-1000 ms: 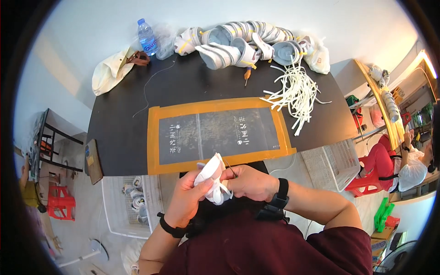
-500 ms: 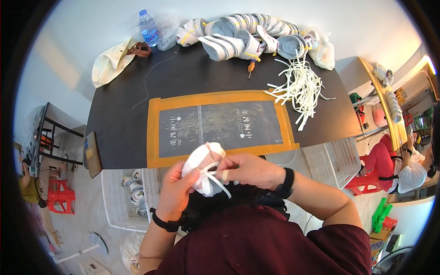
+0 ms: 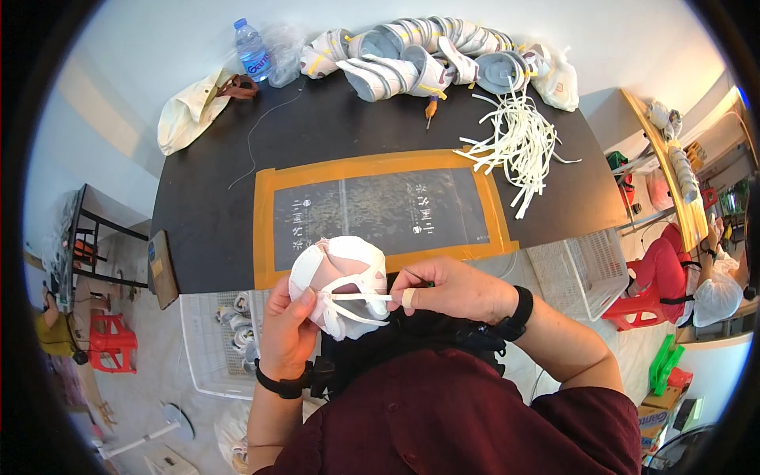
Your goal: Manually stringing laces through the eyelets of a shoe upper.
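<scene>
A curved, sewn white fabric piece point(image 3: 360, 257) with a pale pink inner side is held up at the table's near edge. My left hand point(image 3: 286, 328) is closed on its left side, thumb on the front. From under that thumb a narrow white strip point(image 3: 356, 297) runs straight across to my right hand point(image 3: 459, 293), whose thumb and fingers pinch its end. Another loose strip hangs down over the piece. A thin dark item point(image 3: 417, 277) pokes out by the right fingers; its kind is unclear. A beige band wraps one right-hand finger.
On the black table, a taped dark panel point(image 3: 380, 210) lies in front. Behind are white strips point(image 3: 518, 146), an orange-handled awl point(image 3: 431, 111), nested white-grey fabric pieces point(image 3: 396, 75), a bottle point(image 3: 252, 55) and a cream bag point(image 3: 190, 115). Crates stand below; a person point(image 3: 708, 277) sits at right.
The fabric piece has turned and opened out toward me, shifting slightly left. My right hand has drawn away to the right, and the strip is now stretched straight.
</scene>
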Demonstrator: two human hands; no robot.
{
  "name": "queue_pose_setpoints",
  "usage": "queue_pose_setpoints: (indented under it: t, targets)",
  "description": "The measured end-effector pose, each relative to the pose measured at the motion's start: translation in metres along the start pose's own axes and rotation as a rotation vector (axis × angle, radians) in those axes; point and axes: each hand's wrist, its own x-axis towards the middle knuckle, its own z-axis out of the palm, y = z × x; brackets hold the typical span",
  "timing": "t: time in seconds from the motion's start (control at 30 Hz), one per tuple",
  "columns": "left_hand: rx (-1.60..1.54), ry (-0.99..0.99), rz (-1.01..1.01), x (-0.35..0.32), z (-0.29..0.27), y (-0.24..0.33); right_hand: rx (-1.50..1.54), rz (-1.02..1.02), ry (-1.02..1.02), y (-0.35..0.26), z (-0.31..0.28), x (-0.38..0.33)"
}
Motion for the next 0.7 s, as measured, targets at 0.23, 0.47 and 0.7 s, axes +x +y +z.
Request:
queue_pose_setpoints:
  t: [0.23, 0.47, 0.7]
  targets:
    - [-0.032, 0.012, -0.012, 0.001, -0.001, 0.002, -0.139, -0.097, 0.221, 0.024, -0.025, -0.003]
    - [0.063, 0.047, -0.003, 0.001, -0.004, 0.007, -0.227, -0.257, 0.376, 0.005, -0.012, -0.014]
    - [0.624, -0.029, 0.071, -0.007, 0.011, 0.019, -0.547, -0.405, 0.279, -0.003, 0.052, 0.018]
